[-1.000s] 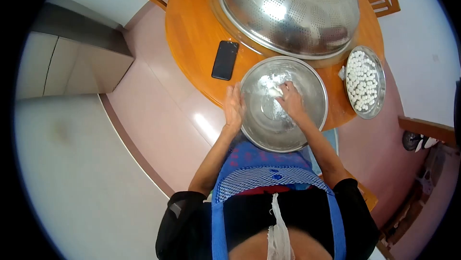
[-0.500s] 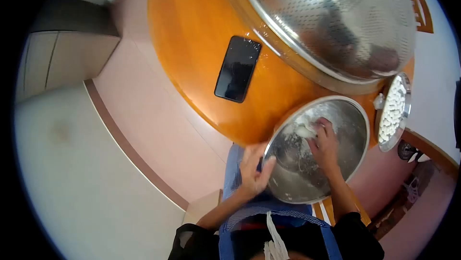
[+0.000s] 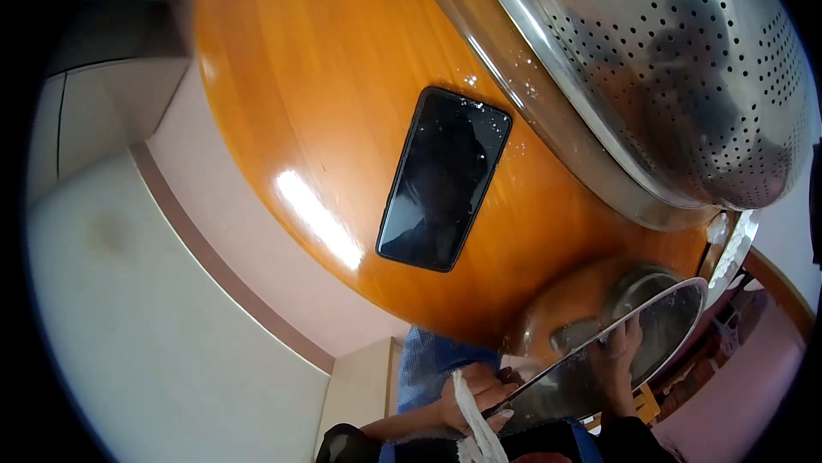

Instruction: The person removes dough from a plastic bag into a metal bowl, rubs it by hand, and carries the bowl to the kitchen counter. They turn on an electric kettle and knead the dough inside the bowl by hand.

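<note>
Right hand [image 3: 618, 350] inside metal bowl [image 3: 556, 396]

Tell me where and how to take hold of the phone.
Pinch the phone across its long sides, at the end closest to the edge of the table, coming from above that edge. It lies flat, glossy face up, so its narrower width probably suits finger and thumb, while white specks dust its far end.
</note>
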`<state>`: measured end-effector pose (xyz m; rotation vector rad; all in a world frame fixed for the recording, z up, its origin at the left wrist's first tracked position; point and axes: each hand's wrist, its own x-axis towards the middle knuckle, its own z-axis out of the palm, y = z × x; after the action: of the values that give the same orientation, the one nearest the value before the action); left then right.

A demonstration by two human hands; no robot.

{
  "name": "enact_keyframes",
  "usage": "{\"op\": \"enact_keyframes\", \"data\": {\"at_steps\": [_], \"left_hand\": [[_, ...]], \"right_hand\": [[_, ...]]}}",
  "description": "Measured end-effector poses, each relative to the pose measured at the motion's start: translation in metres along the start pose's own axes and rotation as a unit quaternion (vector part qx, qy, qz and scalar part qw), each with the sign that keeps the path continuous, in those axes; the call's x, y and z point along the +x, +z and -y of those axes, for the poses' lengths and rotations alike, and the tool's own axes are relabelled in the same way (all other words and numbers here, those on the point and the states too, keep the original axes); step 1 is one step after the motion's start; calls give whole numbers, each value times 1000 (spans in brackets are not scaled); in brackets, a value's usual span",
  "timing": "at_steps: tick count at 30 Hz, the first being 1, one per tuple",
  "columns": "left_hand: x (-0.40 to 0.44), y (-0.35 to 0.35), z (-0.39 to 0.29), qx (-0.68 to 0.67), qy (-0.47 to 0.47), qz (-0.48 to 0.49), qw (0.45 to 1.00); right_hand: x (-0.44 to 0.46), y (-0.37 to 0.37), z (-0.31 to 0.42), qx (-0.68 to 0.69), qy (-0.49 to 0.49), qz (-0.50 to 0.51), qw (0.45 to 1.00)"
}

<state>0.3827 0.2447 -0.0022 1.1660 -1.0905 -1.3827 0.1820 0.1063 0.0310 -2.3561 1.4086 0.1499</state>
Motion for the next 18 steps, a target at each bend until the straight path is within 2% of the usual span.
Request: {"op": "enact_keyframes", "data": {"at_steps": [2,3,4,5,6,7,8,10,11,12,13,15,17,18], "left_hand": [[2,1,-4,-39,11,-30,999],[11,3,-13,-2,58,-113,992],[15,-3,-16,0,59,-112,992],[17,-10,-22,27,12,-50,998],[15,-11,-29,51,-35,14,998],[9,3,-27,103,39,-140,984],[13,2,-31,145,60,-161,974],[15,0,-43,159,-52,-158,973],[19,3,-44,139,-11,-196,971],[22,4,-47,146,-5,-205,968],[32,-1,-57,116,-60,-193,973],[37,-5,-51,133,-17,-204,970],[28,6,-58,142,11,-216,966],[34,4,-65,129,-15,-218,967]], "right_hand": [[-2,-5,6,3,42,2,999],[-4,-7,7,5,43,2,999],[-3,-6,7,26,65,25,997],[-2,-7,6,45,87,48,994],[0,-4,4,55,59,21,997],[2,-2,2,65,37,-3,997],[5,-1,4,50,13,-41,998],[11,4,4,59,11,-61,996],[12,4,5,68,9,-74,995],[11,4,6,79,3,-87,993],[19,9,7,105,-1,-114,988],[33,10,1,136,-17,-149,979],[18,3,-6,275,17,-92,957],[20,-5,-5,277,12,-99,956]]}}
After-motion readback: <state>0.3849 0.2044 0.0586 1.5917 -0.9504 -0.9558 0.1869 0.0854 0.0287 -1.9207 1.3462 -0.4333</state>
